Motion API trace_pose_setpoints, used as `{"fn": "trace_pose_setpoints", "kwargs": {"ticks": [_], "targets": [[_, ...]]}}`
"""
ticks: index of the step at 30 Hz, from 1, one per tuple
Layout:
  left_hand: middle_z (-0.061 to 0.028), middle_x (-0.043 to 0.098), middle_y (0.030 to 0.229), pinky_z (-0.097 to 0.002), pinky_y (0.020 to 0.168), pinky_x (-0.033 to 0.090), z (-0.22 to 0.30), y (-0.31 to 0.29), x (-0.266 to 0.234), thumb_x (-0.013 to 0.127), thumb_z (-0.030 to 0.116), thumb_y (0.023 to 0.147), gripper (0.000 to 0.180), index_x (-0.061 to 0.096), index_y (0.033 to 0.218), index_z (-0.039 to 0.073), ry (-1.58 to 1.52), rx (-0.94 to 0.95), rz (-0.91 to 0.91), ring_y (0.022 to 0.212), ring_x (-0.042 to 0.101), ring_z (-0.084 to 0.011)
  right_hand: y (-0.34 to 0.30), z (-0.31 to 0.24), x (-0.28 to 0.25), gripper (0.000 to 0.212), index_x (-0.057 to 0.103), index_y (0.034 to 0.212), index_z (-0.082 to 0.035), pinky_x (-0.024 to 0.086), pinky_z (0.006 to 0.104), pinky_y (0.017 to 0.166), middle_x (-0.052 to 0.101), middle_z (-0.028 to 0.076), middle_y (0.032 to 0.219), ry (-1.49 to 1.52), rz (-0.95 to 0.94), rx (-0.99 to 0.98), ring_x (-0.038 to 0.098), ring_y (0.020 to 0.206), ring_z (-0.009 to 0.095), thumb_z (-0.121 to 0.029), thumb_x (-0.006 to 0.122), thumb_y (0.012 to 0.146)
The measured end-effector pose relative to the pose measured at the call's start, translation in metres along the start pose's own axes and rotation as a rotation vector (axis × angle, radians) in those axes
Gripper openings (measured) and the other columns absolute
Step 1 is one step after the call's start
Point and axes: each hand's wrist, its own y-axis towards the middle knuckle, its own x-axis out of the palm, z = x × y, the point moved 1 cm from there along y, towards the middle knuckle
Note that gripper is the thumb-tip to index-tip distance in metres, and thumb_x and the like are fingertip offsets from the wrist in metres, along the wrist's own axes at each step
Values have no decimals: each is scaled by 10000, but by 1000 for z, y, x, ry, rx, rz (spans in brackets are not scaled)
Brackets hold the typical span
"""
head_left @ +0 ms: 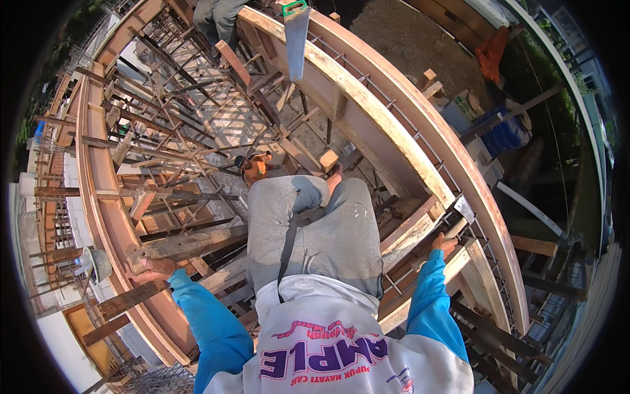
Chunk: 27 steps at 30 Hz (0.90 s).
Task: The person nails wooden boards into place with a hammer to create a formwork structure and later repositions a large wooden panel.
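Note:
At the left, my left hand [154,270] is closed round the end of a rough timber beam [197,243] by the curved formwork. On the right, my right hand [444,244] grips the wooden handle of a tool with a flat metal head [464,209]; I cannot tell its exact kind. That head rests by the corner where the formwork boards [423,226] meet. Steel reinforcing bars [420,136] run inside the curved channel beside it. Ahead, a handsaw [296,41] with a green handle lies across the formwork's top edge.
Beneath my knees, many props and braces [177,98] cross above the lower floor. An orange and black thing [253,168] lies below. Another person's legs [220,23] show at the top. A blue drum [505,133] stands outside the formwork, at the right.

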Motion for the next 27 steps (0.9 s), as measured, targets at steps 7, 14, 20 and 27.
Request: {"fn": "trace_pose_setpoints", "kwargs": {"ticks": [7,14,20,27], "targets": [[-231,417,1235,-470,997,357,32,1,5,510,427,865,643,374,1290,-36,153,22,1,1154,435,-332,28,39,30,712,413,1341,-93,466,527,887,535,235,1166,-147,17,-19,553,1074,433,-413,728,788],[-222,393,1226,-415,906,446,33,-3,4,489,371,877,603,347,1306,-28,62,-49,3,1062,486,-302,16,-13,11,635,540,1229,14,387,541,922,532,246,1173,86,329,-604,499,1075,425,-447,664,810],[-215,431,1176,-355,751,511,41,-9,5,531,380,861,671,290,1342,-21,-114,-199,-38,936,545,-267,-62,-86,54,730,496,1274,45,330,519,969,515,283,1190,131,207,-942,448,1138,418,-557,559,865],[-193,469,1144,-343,805,495,30,-11,7,552,353,856,667,303,1333,-42,-128,-104,-58,953,540,-241,-89,-60,85,419,578,1173,-153,134,592,1096,630,33,1100,-326,-232,-1191,579,1064,238,-413,580,846]]}}
